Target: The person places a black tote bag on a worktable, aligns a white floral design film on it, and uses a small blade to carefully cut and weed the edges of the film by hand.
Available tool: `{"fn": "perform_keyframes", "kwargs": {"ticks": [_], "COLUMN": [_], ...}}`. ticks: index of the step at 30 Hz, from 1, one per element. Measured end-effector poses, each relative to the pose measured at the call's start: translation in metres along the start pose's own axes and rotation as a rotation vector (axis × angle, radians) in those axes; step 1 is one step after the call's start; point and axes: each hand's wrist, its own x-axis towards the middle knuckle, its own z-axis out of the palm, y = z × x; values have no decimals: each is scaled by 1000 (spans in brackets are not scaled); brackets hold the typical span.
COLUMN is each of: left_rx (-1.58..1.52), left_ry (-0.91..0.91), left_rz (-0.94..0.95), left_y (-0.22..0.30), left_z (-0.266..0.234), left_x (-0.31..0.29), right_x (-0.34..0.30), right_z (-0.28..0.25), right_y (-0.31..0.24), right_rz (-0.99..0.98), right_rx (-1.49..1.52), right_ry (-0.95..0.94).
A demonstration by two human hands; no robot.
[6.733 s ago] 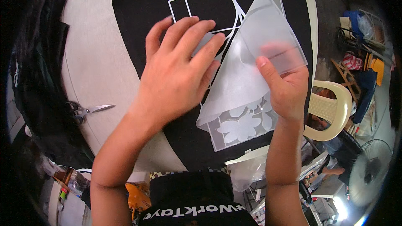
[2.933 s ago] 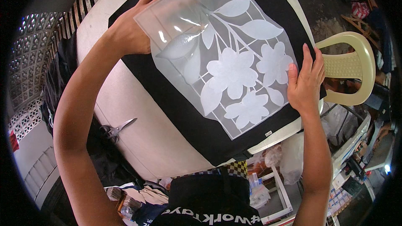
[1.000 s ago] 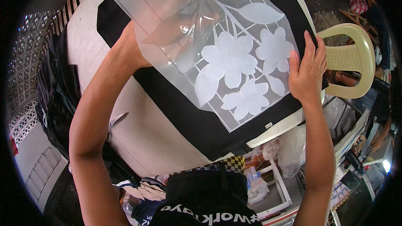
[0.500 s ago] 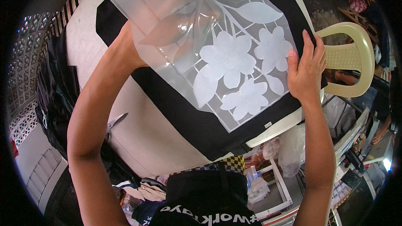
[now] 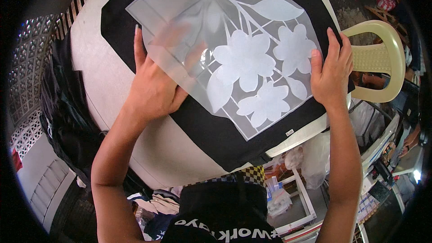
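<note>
Translucent film (image 5: 180,13), one sheet, two hands, three flowers (image 5: 245,60).

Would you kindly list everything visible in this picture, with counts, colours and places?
Black fabric: one, black, spread on the table.
Flower transfer design: one, white, on the fabric.
Clear film sheet: one, translucent, partly lifted at upper left of the design.
Table: one, off-white, under the fabric.
Plastic chair: one, cream, right of the table.
Left hand: one, holding the film's edge.
Right hand: one, pressing the fabric's right edge.
</note>
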Motion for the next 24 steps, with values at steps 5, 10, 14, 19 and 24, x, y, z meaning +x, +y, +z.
{"fn": "perform_keyframes", "kwargs": {"ticks": [5, 10, 14, 19, 24], "left_rx": [-135, -126, -93, -146, -135], "left_ry": [61, 56, 48, 52, 103], "left_rz": [-50, -31, -12, -38, -53], "left_y": [17, 18, 18, 25, 33], "left_z": [-2, 5, -1, 3, 4], "left_x": [5, -7, -13, -33, -33], "right_x": [-1, 1, 1, -2, 0], "right_z": [1, 0, 0, 2, 1], "right_y": [2, 2, 1, 5, 2], "right_rz": [17, 14, 15, 1, 18], "right_rx": [-24, 0, 2, -10, 3], "right_ry": [-2, -5, -5, 6, -2]}}
